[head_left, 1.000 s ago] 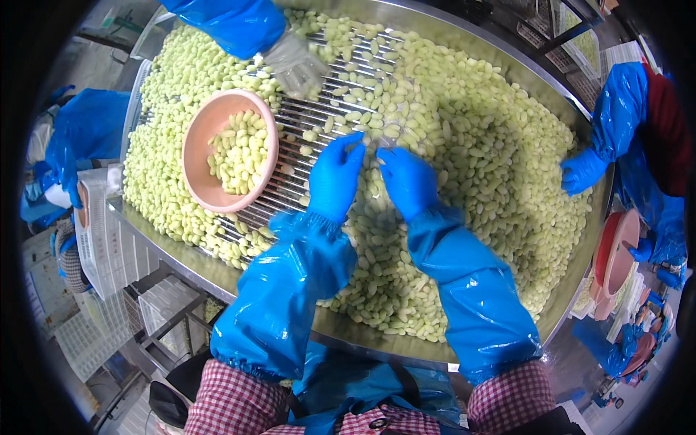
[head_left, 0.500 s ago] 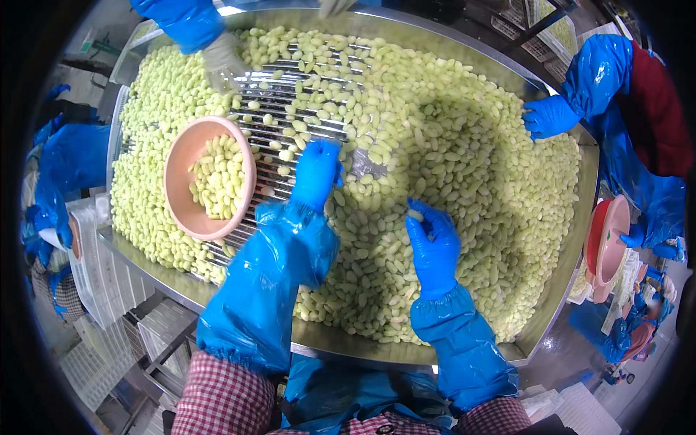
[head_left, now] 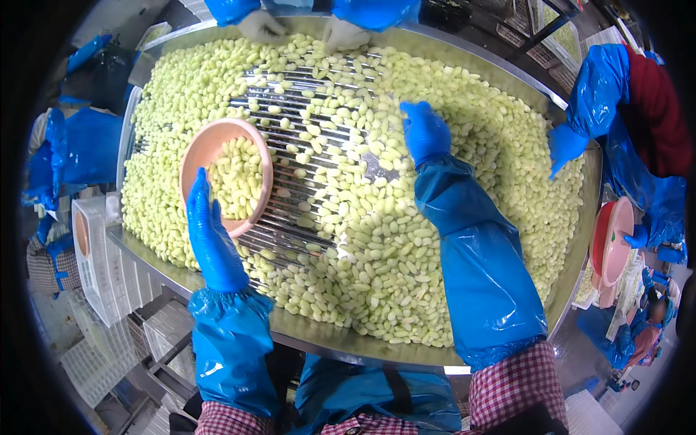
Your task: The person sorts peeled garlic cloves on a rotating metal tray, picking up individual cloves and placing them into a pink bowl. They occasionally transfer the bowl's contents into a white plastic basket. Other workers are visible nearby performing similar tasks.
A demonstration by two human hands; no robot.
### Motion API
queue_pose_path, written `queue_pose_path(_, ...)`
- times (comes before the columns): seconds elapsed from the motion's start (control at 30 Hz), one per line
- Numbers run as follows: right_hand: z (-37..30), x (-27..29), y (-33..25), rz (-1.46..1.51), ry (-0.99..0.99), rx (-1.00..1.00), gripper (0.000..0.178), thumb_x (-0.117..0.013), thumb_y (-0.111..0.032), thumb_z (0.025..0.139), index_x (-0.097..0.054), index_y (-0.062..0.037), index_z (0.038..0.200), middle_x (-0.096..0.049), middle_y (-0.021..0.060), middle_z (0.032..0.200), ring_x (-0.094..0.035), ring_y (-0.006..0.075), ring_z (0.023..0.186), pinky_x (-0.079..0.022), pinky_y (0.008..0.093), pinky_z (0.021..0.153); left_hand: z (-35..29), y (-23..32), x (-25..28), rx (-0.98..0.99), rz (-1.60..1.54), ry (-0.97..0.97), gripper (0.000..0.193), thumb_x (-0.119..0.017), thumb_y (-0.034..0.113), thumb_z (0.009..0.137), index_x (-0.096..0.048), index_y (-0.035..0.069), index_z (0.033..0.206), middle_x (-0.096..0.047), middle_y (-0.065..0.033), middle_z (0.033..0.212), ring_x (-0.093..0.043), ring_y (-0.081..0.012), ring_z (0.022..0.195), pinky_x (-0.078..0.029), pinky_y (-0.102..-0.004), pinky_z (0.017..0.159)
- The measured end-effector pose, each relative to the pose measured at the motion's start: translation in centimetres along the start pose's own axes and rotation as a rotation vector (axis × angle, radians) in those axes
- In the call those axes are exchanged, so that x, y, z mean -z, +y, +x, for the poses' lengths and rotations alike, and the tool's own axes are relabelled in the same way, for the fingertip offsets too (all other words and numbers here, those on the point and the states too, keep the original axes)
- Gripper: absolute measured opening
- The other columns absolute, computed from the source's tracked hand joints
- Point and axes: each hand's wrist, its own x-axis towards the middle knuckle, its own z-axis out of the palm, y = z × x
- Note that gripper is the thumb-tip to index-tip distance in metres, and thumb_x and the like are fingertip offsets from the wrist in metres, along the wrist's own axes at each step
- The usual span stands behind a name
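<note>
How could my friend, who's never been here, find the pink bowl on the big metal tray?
Start with the big metal tray, spread with pale green fruit, and look left of its middle. Beside the bare metal bars, by the person's left hand, is the pink bowl. It's the only bowl on the tray, with its own heap of fruit inside.

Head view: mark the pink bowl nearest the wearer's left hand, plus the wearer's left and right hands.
Pink bowl (head_left: 205,145): head view, on its bare inner wall.
Left hand (head_left: 215,243): head view, on the middle of the hand.
Right hand (head_left: 426,134): head view, on the middle of the hand.
</note>
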Motion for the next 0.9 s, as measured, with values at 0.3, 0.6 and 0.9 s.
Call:
queue_pose_path(0.3, -7.4, 5.5, -7.0, 0.571, -0.455, -0.356, 0.018, -0.066, -0.017, 0.087, -0.072, -0.0133, 0.104, -0.068, 0.012, 0.101, -0.066, 0.0243, 0.092, -0.052, 0.035, 0.083, -6.0, -6.7, -6.8, 0.859, -0.542, -0.452, 0.048, -0.047, 0.034, 0.102, -0.048, 0.003, 0.139, -0.057, -0.0076, 0.129, -0.059, -0.0201, 0.111, -0.045, -0.032, 0.098)
queue_pose_path(0.6, 2.3, 1.9, -5.8, 0.15, -0.092, 0.007, 0.026, -0.055, -0.02, 0.095, -0.063, -0.0106, 0.118, -0.066, 0.0167, 0.111, -0.063, 0.0352, 0.101, -0.05, 0.0415, 0.089, -2.1, -4.7, -1.9, 0.797, -0.987, -0.176, 0.036, -0.06, 0.005, 0.095, -0.054, -0.004, 0.129, -0.063, -0.0155, 0.117, -0.065, -0.0202, 0.101, -0.057, -0.0267, 0.085)
queue_pose_path(0.9, 2.8, -1.0, -4.2, -0.148, -0.193, 0.042, 0.023, -0.06, -0.018, 0.084, -0.067, -0.0137, 0.106, -0.066, 0.0168, 0.102, -0.065, 0.0366, 0.09, -0.053, 0.0426, 0.078, -1.5, -2.7, -2.8, 0.272, 0.004, -0.427, 0.026, -0.059, 0.015, 0.096, -0.064, 0.005, 0.12, -0.063, -0.0061, 0.117, -0.063, -0.0168, 0.091, -0.05, -0.029, 0.082)
